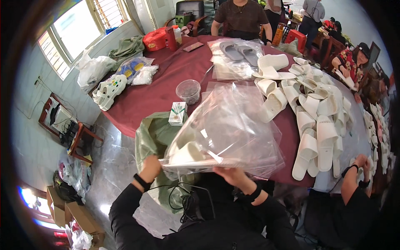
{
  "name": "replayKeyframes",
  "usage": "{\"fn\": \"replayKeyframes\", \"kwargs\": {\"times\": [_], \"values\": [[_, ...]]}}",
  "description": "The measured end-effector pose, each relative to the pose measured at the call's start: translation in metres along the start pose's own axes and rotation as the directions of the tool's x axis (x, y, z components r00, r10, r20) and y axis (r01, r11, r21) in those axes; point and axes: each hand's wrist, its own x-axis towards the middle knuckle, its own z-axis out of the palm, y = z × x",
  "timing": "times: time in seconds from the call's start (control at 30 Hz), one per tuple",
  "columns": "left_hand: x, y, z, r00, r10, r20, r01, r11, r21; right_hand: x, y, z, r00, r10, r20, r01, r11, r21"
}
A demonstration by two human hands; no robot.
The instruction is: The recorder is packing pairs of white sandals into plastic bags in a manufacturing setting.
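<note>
A white slipper [187,153] is held at the near edge of the surface [166,75], seen through clear plastic film [233,121] that is spread over it and toward the middle. The film's left end is clamped by the fingers of the left hand [151,167]. Its near edge is touched from below by the right hand [231,176]; those fingertips are partly hidden, so whether they are closed cannot be told. Just beyond the film's left side, a small white-and-green box [178,113] and a round clear tub [188,91] are set. A green sack [146,133] is draped over the near-left edge. Toward the right edge, many white slippers [308,146] are heaped, some overlapping. Near the far edge, a pair of grey slippers [239,53] is laid on flat clear bags [225,71]. At the left edge, white clogs [109,91] with coloured charms are placed beside a white plastic bag [93,68], and a red bag [155,40] is stood at the far-left corner.
</note>
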Motion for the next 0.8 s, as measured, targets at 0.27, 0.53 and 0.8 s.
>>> {"fn": "replayKeyframes", "kwargs": {"times": [0.27, 0.53, 0.8], "values": [[-0.061, -0.047, -0.077, 0.997, -0.073, 0.028, 0.069, 0.990, 0.124, 0.021, 0.045, 0.089, 0.937, -0.240, 0.254, 0.229, 0.971, 0.071], [-0.075, -0.078, -0.075, 0.997, -0.073, -0.029, 0.075, 0.994, 0.080, 0.029, 0.061, 0.164, 0.861, 0.335, 0.382, -0.461, 0.831, 0.312], [-0.061, -0.088, -0.069, 0.992, -0.116, -0.048, 0.116, 0.993, -0.019, 0.022, 0.078, 0.137, 0.816, 0.386, 0.430, -0.133, 0.849, -0.511]]}}
